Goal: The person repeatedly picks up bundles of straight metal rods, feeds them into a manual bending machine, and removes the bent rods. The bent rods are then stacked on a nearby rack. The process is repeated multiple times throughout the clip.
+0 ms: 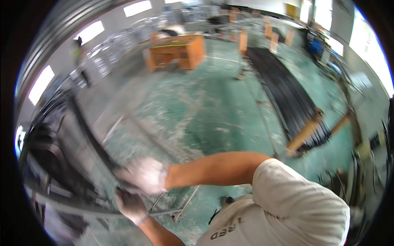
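A long black strip [91, 133] slants from the rack at the left down to my hands, smeared by motion. My right hand [145, 174], in a pale work glove, is closed round its near end. Just below it, my left hand [132, 207], gloved too, is closed at the strip's lowest part, where a dark bit shows by the fingers. The two hands almost touch. Blur hides the exact finger positions. Beside and under the hands runs a grey metal frame [92, 209], with more dark strips [55, 158] hanging or lying at the far left.
On the right, a row of long black lengths [283, 86] lies on a low support with a cardboard tube [305, 131] at its near end. An orange-brown desk [191, 51] stands farther back. A person [81, 61] is at the far left, near wrapped stacks [100, 65]. The floor [197, 110] is green.
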`<state>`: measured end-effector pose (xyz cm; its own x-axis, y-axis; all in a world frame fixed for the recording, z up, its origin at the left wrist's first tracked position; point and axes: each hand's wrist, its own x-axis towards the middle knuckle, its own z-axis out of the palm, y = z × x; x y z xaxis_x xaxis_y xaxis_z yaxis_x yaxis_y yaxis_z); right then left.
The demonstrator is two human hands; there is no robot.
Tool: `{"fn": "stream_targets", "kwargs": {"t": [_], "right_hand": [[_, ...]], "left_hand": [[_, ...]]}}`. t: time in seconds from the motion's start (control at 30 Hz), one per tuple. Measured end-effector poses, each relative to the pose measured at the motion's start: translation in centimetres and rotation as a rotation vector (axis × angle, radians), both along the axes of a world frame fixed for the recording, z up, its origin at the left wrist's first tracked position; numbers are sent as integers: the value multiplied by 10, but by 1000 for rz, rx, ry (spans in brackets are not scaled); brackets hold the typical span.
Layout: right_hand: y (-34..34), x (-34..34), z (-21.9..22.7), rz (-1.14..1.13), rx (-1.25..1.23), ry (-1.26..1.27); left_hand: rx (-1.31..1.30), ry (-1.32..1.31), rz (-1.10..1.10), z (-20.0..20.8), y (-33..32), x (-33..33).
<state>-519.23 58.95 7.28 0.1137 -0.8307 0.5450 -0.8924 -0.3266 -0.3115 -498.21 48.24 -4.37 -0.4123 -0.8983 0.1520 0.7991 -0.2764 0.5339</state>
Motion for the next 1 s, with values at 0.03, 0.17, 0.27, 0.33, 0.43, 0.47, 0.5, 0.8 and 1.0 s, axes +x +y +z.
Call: {"fn": "stream_targets", "kwargs": {"t": [0.03,0.17,0.27,0.33,0.43,0.47,0.5,0.8,1.0], "right_hand": [[25,-23,-46,56,102,40],[172,-116,-185,-353,800,-350],[335,-171,-271,-954,684,-642],[435,-185,-310,-1361,635,-714],[559,-195,-333,-1795,615,-874],[595,-195,-337,-1870,567,-914],[624,-197,-341,-1942,516,-951],[780,-358,-397,-2011,445,-970],[904,-516,-426,-2157,467,-789]], "left_hand": [[-331,-788,408,-54,7,-10],[345,-380,-330,-191,78,-58],[175,-740,-555,-163,151,-152],[-51,-820,-645,-150,169,-197],[-155,-814,-695,-86,192,-281],[-230,-803,-709,-69,204,-313],[-325,-797,-722,-52,219,-347],[-1150,-496,-754,22,517,-645],[-1693,-486,-645,-50,723,-768]]}}
